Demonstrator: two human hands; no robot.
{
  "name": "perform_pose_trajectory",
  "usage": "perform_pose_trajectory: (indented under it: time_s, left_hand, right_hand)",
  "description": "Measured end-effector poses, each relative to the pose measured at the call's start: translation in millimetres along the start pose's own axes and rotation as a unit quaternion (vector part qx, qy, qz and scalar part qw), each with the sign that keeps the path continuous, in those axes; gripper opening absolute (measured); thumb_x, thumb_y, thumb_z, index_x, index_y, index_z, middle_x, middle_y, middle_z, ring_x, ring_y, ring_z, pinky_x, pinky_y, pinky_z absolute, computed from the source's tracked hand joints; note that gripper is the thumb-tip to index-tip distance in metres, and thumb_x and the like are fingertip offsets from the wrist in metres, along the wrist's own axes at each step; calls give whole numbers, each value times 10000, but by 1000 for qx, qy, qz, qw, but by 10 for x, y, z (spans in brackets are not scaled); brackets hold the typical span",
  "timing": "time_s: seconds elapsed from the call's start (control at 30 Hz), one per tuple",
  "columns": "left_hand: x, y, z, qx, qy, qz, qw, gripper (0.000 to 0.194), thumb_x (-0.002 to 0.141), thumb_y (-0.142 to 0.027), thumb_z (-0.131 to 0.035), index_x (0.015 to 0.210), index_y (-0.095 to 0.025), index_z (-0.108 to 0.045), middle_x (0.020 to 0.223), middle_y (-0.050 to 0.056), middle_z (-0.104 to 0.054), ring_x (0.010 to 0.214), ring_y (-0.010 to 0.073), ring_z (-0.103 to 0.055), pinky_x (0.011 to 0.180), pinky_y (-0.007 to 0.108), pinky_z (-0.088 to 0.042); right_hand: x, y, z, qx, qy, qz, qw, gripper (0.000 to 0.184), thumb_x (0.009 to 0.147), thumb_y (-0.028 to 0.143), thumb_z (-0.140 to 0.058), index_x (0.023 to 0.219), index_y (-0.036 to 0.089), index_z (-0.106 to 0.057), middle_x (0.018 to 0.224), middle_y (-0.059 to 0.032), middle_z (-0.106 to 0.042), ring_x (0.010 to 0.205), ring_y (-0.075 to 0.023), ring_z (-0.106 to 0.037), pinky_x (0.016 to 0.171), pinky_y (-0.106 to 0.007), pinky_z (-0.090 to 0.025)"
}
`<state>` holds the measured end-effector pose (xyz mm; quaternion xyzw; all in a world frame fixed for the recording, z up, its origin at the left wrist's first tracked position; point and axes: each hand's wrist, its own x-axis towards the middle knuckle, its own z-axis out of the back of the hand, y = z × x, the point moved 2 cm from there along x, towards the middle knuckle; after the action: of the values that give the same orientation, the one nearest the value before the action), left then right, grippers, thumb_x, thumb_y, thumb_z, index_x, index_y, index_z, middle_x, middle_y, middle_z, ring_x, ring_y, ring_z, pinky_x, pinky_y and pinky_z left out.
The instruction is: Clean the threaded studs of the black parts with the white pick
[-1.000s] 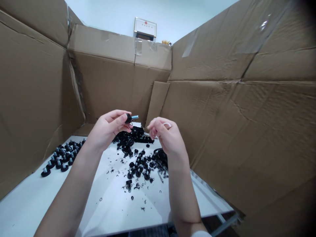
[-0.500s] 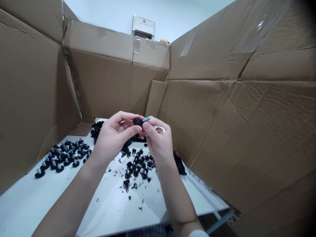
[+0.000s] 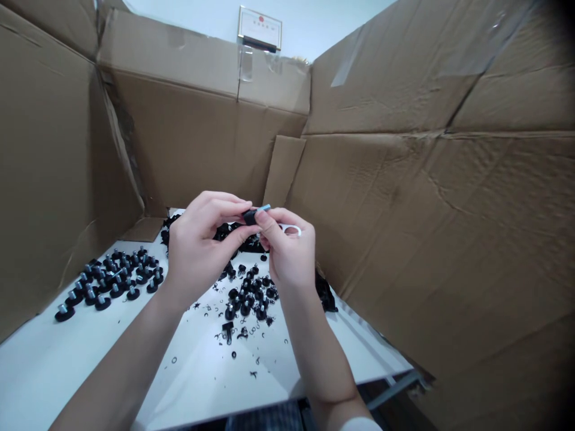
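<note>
A screw-in levelling foot [image 3: 248, 216], black with a bright metal stud pointing up to the right, is up in the air between my two hands. My left hand [image 3: 197, 242] is closed, gripping its black head between thumb and fingers. Curled close against the stud side, my right hand [image 3: 290, 254] holds a small tool with a white finger loop [image 3: 300, 230]; the tool's working end is hidden by the fingers. The right thumb presses near where the stud meets the black part. Below lies a loose cluster of black pieces with short studs [image 3: 245, 308].
Rows of levelling feet [image 3: 102, 303] stand studs-up on the white table [image 3: 188, 389] at left. Black scraps and small rings [image 3: 234, 355] are scattered mid-table. A black heap [image 3: 229, 230] lies behind my hands, black plastic [image 3: 326, 293] at right. Tall cardboard walls [image 3: 202, 137] enclose the table.
The view has tilted slightly. My right thumb has slid up against the black part of the levelling foot, and my left fingers have shifted on its head. Both hands keep their hold.
</note>
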<state>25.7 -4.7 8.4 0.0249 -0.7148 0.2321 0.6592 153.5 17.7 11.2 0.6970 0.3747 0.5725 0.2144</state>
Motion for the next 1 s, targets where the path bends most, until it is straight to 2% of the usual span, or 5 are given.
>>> perform_pose_trajectory:
  time_s: [0.1, 0.33, 0.5, 0.7, 1.0]
  left_hand:
    - [19, 6, 12, 76, 20, -32, 996, 160, 766, -146, -756, 898, -207, -688, 967, 4, -684, 820, 110, -654, 716, 234, -579]
    - [66, 51, 85, 125, 93, -103, 982, 131, 783, -164, -738, 886, -208, -671, 909, 5, -687, 798, 115, -654, 671, 227, -560]
    - [135, 109, 228, 53, 129, -93, 986, 178, 731, -159, -779, 871, -210, -681, 903, 10, -680, 756, 115, -649, 628, 239, -562]
    - [216, 308, 439, -14, 105, -40, 994, 233, 700, -113, -786, 878, -235, -698, 853, -1, -641, 777, 120, -631, 674, 258, -569]
    - [244, 513, 545, -48, 100, 44, 993, 238, 670, -125, -791, 868, -236, -719, 804, 8, -614, 683, 119, -597, 610, 266, -541]
  right_hand:
    - [-38, 69, 25, -151, -31, 79, 985, 152, 755, 294, -718, 631, 211, -695, 580, 36, -616, 521, -76, -467, 502, -243, -362]
    - [-47, 197, 106, -368, -53, 286, 883, 167, 836, 179, -634, 671, 193, -663, 598, 35, -579, 557, -82, -485, 542, -245, -388]
    - [63, 210, 243, -345, -77, 263, 898, 154, 822, 203, -657, 669, 206, -659, 619, 49, -589, 552, -77, -469, 530, -237, -367]
    - [261, 186, 575, -312, -208, 249, 893, 166, 788, 276, -681, 656, 184, -642, 609, 36, -567, 553, -88, -482, 519, -242, -350]
    - [465, 115, 958, -276, -419, 298, 812, 173, 802, 320, -645, 697, 182, -636, 668, -19, -603, 614, -145, -516, 605, -309, -402]
